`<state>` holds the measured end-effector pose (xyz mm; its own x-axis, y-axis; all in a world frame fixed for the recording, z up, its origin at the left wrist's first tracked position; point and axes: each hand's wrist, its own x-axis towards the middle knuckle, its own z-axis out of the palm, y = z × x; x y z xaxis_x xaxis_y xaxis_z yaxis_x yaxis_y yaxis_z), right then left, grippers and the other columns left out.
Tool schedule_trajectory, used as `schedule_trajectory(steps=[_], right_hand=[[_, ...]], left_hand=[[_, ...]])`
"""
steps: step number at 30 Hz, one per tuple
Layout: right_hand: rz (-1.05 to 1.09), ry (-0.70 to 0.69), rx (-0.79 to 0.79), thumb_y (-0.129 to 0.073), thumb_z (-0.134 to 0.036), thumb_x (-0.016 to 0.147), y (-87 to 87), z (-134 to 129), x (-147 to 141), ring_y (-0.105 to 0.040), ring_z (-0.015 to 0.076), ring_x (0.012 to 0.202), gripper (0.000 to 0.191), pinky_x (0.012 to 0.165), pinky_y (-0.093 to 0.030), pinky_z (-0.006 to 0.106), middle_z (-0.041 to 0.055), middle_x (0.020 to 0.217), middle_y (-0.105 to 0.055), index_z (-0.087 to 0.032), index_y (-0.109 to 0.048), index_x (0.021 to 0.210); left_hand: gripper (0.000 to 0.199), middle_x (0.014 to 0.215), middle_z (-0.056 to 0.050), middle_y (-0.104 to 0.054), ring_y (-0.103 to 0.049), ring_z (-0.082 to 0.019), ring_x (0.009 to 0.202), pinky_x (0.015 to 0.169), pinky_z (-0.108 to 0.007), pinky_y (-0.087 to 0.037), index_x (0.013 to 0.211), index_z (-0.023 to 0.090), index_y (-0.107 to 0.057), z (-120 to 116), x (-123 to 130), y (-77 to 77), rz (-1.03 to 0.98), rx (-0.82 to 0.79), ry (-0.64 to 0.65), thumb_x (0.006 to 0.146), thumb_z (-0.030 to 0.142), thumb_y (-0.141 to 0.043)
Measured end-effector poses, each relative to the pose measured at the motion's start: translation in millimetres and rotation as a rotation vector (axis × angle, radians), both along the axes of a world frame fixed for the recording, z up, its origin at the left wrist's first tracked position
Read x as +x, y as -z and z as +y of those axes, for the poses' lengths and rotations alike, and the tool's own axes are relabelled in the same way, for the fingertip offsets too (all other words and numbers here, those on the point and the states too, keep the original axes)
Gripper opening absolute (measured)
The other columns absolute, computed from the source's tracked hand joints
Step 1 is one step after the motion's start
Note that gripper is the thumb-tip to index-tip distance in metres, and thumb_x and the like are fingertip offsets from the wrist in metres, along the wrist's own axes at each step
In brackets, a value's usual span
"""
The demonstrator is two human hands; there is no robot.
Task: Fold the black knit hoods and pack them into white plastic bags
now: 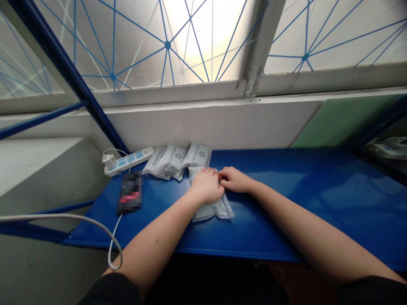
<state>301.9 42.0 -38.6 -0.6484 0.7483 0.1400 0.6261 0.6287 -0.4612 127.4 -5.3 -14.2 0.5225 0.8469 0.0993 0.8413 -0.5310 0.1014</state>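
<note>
Head view: left hand [208, 186] lies flat on the packet [213, 212]; right hand [234, 179] curls at its right edge, grip unclear. Packet appears light, soft; best held by opposite edges.

my left hand [207, 185] hides the middle of the packet [212, 212]; what my right hand's [235, 179] fingertips pinch or touch beside it, i can't tell. behind my grip, the back packets [174, 160] partly cover one another. left of it, a dark thing [129, 195] is blurred into blocks. far right, papers [389, 149] are cut off, too blurred to read.
</note>
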Motion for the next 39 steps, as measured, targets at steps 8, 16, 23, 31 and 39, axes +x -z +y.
schedule_trajectory(steps=[8,16,23,31,39], right_hand=[[0.057,-0.019,-0.058,-0.053,-0.016,0.07,1.6,1.9,1.7,-0.048,0.015,0.059,0.013,0.06,-0.034,0.027,-0.0014,0.059,-0.053,-0.021,-0.048,0.059],[0.1,-0.056,-0.093,-0.053,-0.018,0.07,8.9,6.9,5.3,-0.048,0.0157,0.063,0.012,0.064,-0.035,0.027,-0.0014,0.057,-0.053,-0.02,-0.051,0.058],[0.098,-0.062,-0.104,-0.054,-0.019,0.071,7.5,5.7,5.8,-0.049,0.0163,0.065,0.012,0.067,-0.036,0.028,-0.0012,0.058,-0.052,-0.02,-0.051,0.059],[0.088,-0.06,-0.088,-0.054,-0.018,0.071,6.4,4.3,5.0,-0.048,0.0165,0.065,0.013,0.066,-0.035,0.028,-0.0013,0.058,-0.051,-0.021,-0.05,0.059],[0.076,-0.041,-0.074,-0.055,-0.018,0.072,8.5,4.3,4.6,-0.048,0.0164,0.065,0.014,0.068,-0.036,0.028,-0.0015,0.058,-0.052,-0.021,-0.05,0.059]], left_hand=[[0.049,0.139,-0.017,-0.061,-0.051,-0.03,0.133,0.117,-0.042,-0.031,0.128,0.009,-0.063,-0.2,-0.1,-0.8,-0.006,-0.008,-0.003,0.09,0.034,-0.044],[0.048,0.137,-0.018,-0.062,-0.053,-0.03,0.131,0.116,-0.042,-0.033,0.125,0.008,-0.064,0.1,-0.4,-1.0,-0.009,0.011,0.004,0.089,0.033,-0.045],[0.047,0.136,-0.018,-0.063,-0.054,-0.03,0.13,0.116,-0.042,-0.033,0.124,0.009,-0.064,-0.2,-0.5,0.7,-0.015,0.024,0.002,0.089,0.033,-0.045],[0.049,0.135,-0.02,-0.063,-0.055,-0.031,0.129,0.115,-0.043,-0.034,0.126,0.006,-0.064,0.6,-0.5,1.6,-0.021,0.034,0.005,0.089,0.033,-0.045],[0.047,0.135,-0.018,-0.063,-0.055,-0.03,0.129,0.115,-0.043,-0.034,0.125,0.008,-0.064,1.1,-0.3,3.1,-0.035,0.029,-0.004,0.089,0.032,-0.046]])
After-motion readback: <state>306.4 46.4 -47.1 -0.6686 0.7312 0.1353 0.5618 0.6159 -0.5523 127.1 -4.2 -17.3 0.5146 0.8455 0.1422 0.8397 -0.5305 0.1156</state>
